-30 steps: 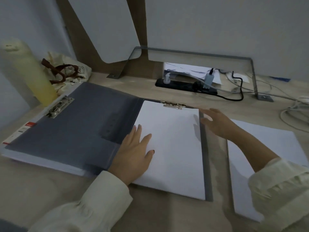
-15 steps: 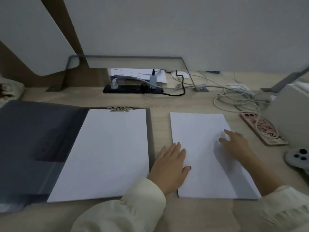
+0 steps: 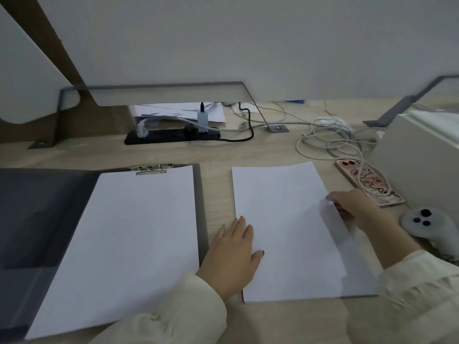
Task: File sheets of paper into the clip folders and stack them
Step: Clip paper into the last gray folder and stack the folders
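Loose paper (image 3: 285, 232) lies in a pile on the desk (image 3: 223, 155), in the middle right of the frame. It sits just beside the open clip folder (image 3: 203, 219) on the left. That folder already has a white sheet (image 3: 129, 244) under its metal clip (image 3: 151, 169).

The left hand (image 3: 233, 254) lies flat, fingers a little spread, pressing the pile's left edge. The right hand (image 3: 352, 207) is at the right edge. Its fingers pinch the top sheet (image 3: 332, 219), which curls up a bit there.

I think the step is picking one sheet off the pile. To do it well, hold the pile down with the flat hand so it does not slide. Peel up only one sheet, slowly, and check that no second sheet sticks to it. The pinch is at the sheet's right edge only, so the rest may droop when lifted.
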### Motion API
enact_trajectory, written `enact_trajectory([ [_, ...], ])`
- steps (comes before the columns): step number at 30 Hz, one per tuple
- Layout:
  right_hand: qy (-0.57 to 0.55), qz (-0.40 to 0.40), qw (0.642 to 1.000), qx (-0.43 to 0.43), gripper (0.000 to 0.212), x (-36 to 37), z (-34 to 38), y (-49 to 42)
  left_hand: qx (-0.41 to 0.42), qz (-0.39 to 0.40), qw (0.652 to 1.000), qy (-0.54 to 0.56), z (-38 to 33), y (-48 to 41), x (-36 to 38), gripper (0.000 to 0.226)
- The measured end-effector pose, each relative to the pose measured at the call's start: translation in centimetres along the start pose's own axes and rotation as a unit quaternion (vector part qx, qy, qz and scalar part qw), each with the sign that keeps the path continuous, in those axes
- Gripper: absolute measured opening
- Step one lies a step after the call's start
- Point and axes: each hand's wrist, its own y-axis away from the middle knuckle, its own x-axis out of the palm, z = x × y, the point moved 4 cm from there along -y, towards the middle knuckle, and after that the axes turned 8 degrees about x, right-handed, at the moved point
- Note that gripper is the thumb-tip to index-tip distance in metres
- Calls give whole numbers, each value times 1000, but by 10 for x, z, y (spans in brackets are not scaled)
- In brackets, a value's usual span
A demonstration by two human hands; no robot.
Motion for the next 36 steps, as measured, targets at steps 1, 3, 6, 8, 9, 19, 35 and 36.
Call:
enact_trajectory([
  [1,4,6,1000,-2,23,2,0,2,0,1,1000,1,0,0,0,59],
  [3,8,25,999,-20,13,6,1,7,2,-5,1000,5,1,1,0,58],
  [6,23,23,995,-95,25,9,1,12,0,-24,999,29,2,3,-1,55],
  [8,-3,41,991,-125,20,8,1,18,-5,-42,998,55,3,2,-2,53],
  [9,-20,43,989,-139,17,7,1,21,-11,-57,994,88,4,1,-1,53],
  [19,-220,104,955,-170,14,2,38,53,-137,-183,708,668,26,8,-38,37],
  [35,-180,413,870,-201,32,180,102,194,-207,-368,674,606,168,174,-92,17],
  [36,-182,415,869,-198,33,191,104,204,-225,-375,678,591,178,185,-94,18],
])
